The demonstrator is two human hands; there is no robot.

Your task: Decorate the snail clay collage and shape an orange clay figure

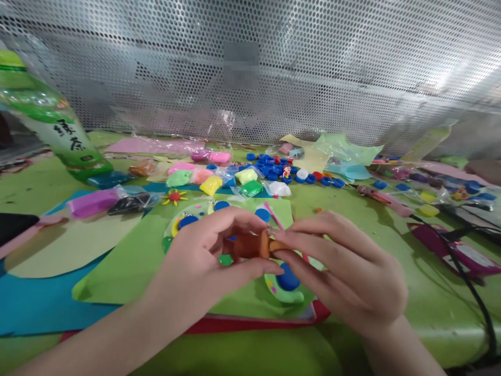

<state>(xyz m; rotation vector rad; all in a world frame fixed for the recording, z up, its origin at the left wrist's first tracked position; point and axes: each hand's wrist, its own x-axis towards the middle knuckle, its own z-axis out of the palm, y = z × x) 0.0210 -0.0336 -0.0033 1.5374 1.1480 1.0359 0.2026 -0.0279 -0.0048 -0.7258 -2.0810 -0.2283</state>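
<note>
Between the fingertips of my two hands is a piece of brown-orange modelling clay (248, 245). My left hand (199, 250) curls round its left side, thumb below and fingers above. On the right, my right hand (348, 266) pinches the lighter orange end of the clay between thumb and fingers. Under both hands lies a green sheet (129, 261) bearing a rounded clay picture with blue bottle caps (288, 278), a pale green clay edge (284, 296) and small coloured dots. My hands hide much of that picture. A yellow clay sun (174, 197) with a red middle sits at its upper left.
A green tea bottle (72, 130) stands at the left. Bagged clay (211, 185) and a pile of blue caps (274, 169) lie behind the picture. At the right are a glue gun (385, 201), its black cable (462, 266) and a maroon packet (450, 248). A perforated metal panel (297, 68) closes the back.
</note>
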